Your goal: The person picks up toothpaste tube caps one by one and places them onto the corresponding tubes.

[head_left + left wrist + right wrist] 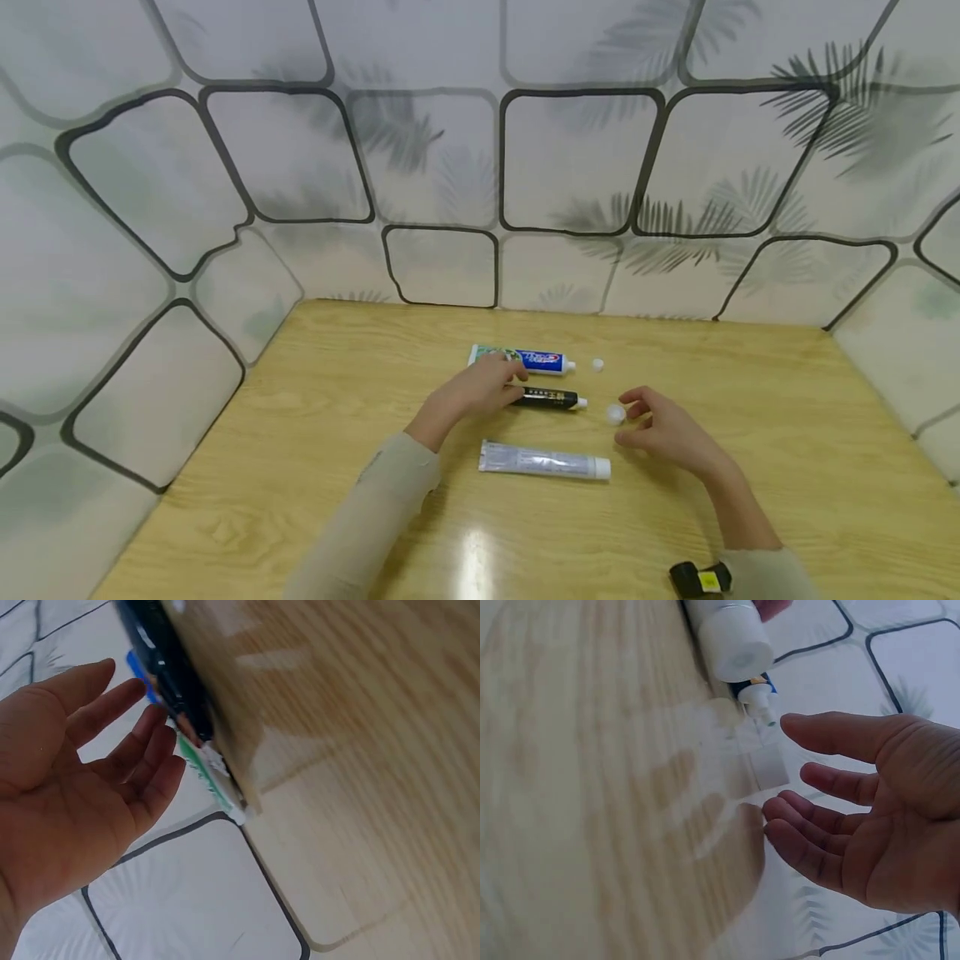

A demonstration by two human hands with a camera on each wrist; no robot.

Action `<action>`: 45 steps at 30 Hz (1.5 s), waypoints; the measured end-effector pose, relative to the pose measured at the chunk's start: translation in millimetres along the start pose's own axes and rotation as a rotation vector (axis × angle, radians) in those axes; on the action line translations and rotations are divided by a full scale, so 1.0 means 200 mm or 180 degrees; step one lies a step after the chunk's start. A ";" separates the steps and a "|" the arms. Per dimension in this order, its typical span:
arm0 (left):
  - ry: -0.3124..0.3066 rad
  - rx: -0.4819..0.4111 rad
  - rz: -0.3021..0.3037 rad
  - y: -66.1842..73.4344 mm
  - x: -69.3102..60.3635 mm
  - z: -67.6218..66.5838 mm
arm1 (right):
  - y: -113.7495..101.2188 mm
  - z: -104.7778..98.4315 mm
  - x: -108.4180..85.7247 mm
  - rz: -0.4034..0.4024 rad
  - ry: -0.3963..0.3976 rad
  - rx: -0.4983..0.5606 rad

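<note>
Three tubes lie crosswise on the table. My left hand [483,387] is over the left end of the black tube [551,398]; in the left wrist view the fingers of that hand [90,750] are loosely bent beside the black tube [169,667], not closed round it. My right hand [671,429] is just right of a white cap [615,414]. From the right wrist, the thumb and fingers of the hand [877,810] stand apart near the cap [771,766], without gripping it. The black tube's nozzle is uncovered.
A blue, green and white tube [543,362] lies farthest back, its nozzle bare, with a small white cap [597,364] to its right. Nearest is a silver-grey tube [540,461] with its white cap on. A patterned wall [450,267] borders the wooden table [300,400].
</note>
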State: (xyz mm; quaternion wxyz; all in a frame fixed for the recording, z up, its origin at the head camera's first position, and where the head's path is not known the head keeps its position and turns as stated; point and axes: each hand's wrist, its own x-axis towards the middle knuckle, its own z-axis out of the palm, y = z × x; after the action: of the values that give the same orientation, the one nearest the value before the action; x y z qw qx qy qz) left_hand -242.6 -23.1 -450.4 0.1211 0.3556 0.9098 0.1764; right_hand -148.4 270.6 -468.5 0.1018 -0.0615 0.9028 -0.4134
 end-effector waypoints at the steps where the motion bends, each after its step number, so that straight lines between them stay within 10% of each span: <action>1: -0.0047 0.0070 0.0019 0.00 0.02 0.00 | 0.00 0.00 0.01 0.0003 0.0004 -0.0009; 14: -0.0340 0.0041 0.0142 -0.04 0.07 0.01 | -0.01 0.02 0.06 0.0107 -0.0069 0.0131; 31: -0.0583 0.0293 -0.0205 0.04 0.04 0.01 | -0.01 0.05 0.08 0.0174 0.0008 0.0158; 45: 0.0033 -0.0066 -0.0204 -0.01 -0.11 0.00 | 0.02 0.07 0.10 -0.0066 0.0041 -0.0065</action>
State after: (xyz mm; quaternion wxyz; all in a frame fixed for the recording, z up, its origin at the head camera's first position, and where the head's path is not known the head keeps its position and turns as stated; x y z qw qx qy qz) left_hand -228.0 -38.7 -449.6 0.1256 0.3242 0.9195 0.1836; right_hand -165.4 259.4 -483.8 0.0910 -0.0692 0.9069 -0.4055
